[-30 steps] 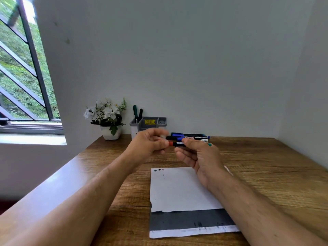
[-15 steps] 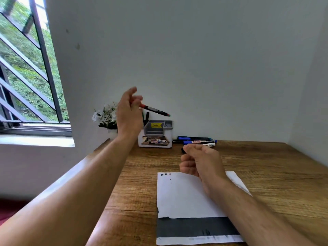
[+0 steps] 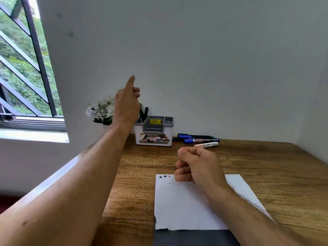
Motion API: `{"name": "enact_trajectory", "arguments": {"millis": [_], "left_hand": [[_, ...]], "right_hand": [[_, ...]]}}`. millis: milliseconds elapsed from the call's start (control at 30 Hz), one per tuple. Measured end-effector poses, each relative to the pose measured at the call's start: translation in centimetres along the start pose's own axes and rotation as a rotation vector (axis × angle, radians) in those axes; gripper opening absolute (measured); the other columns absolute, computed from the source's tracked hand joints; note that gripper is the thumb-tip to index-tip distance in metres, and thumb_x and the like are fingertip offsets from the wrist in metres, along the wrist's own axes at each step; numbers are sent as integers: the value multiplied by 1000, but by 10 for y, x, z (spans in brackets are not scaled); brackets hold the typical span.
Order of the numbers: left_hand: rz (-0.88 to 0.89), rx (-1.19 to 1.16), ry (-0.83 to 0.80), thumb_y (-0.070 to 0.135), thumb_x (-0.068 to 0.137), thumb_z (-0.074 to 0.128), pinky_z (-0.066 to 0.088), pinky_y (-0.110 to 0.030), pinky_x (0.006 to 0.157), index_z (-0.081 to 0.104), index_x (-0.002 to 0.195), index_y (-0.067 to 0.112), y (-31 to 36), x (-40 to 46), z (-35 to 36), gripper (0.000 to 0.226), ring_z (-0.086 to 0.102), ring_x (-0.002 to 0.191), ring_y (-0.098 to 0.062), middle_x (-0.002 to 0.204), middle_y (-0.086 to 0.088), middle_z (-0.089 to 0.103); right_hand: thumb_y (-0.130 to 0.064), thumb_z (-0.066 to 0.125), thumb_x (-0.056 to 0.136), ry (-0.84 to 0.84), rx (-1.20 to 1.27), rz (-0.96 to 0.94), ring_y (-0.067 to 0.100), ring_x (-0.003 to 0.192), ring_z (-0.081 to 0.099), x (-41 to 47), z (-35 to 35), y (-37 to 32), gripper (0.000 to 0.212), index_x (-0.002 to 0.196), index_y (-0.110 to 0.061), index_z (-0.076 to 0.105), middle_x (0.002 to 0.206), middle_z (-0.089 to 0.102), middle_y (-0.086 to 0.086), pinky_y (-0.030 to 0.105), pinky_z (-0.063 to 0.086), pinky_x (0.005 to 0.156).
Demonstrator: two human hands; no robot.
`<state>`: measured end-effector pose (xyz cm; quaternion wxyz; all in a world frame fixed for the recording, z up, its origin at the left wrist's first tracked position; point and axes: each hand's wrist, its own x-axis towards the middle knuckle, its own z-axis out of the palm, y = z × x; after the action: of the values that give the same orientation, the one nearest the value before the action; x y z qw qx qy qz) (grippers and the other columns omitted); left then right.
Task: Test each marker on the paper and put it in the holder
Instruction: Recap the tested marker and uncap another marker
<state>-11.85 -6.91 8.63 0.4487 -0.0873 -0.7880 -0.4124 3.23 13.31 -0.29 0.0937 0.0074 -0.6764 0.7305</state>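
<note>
A person's left hand (image 3: 126,105) is raised above the left end of a white and grey holder (image 3: 153,131) at the back of a wooden desk (image 3: 266,166), forefinger straight, other fingers curled; whether it grips anything cannot be told. The right hand (image 3: 197,165) hovers curled over a white paper (image 3: 181,206) bearing small ink marks. Several markers (image 3: 198,139) lie just right of the holder.
</note>
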Motion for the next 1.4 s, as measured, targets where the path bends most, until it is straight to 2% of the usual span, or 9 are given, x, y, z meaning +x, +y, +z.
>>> {"name": "enact_trajectory", "arguments": {"millis": [133,267,400,600,667,767,933,1100,1400], "left_hand": [[62,-4,21,-4,96,39,44,-15,77,34,146,36,-2,-4,3,65,58,101,-6,119,-4,58],[26,3,-38,-3,97,40,55,-32,83,33,136,35,-6,-9,11,55,62,101,-10,123,-9,58],[-4,59,-75,8,98,53,55,-29,74,41,116,26,-18,-9,18,28,64,88,-7,109,-4,64],[-99,142,-149,22,89,70,42,-28,74,59,87,27,-27,-10,25,12,60,94,-17,81,14,60],[-70,169,-170,25,89,71,43,-29,80,64,95,27,-27,-10,25,9,60,99,-18,86,13,62],[-39,237,-264,39,90,68,48,-32,91,66,120,22,-28,-12,26,34,62,110,-20,114,0,70],[-131,368,-474,61,91,54,41,-45,107,40,150,23,-36,-14,30,71,51,131,-30,146,-9,52],[-130,345,-578,60,90,57,33,-44,116,26,156,19,-38,-19,30,83,37,142,-30,158,-11,36],[-14,287,-446,51,94,58,24,-44,120,34,153,12,-21,-20,30,74,28,147,-29,157,-13,36]], "right_hand": [[-17,70,93,-5,10,-1,22,52,69,-1,0,0,5,91,-13,73,67,73,9,31,57,50],[-17,69,93,-5,-1,-8,22,52,69,-2,-1,0,6,91,-13,73,67,73,9,31,58,51],[-16,68,94,-9,-12,-6,22,52,69,-3,-1,-2,7,92,-13,73,68,73,10,30,57,49],[-16,68,94,-13,-19,5,21,51,69,-4,1,-3,6,91,-12,73,66,73,9,30,57,50],[-17,68,94,-9,-28,4,21,52,69,-4,0,-3,7,91,-13,73,67,73,8,31,58,51],[-17,68,94,-6,-39,4,21,53,70,-5,0,-4,7,91,-14,73,67,73,9,33,59,53],[-17,68,95,-8,-41,5,21,53,70,-7,0,-5,8,90,-13,73,67,73,8,31,58,52],[-17,68,95,-2,-45,6,21,52,69,-7,1,-5,8,90,-13,73,66,72,8,32,58,52],[-17,68,95,8,-62,6,22,53,70,-7,0,-7,9,90,-13,73,70,74,11,31,58,51]]}}
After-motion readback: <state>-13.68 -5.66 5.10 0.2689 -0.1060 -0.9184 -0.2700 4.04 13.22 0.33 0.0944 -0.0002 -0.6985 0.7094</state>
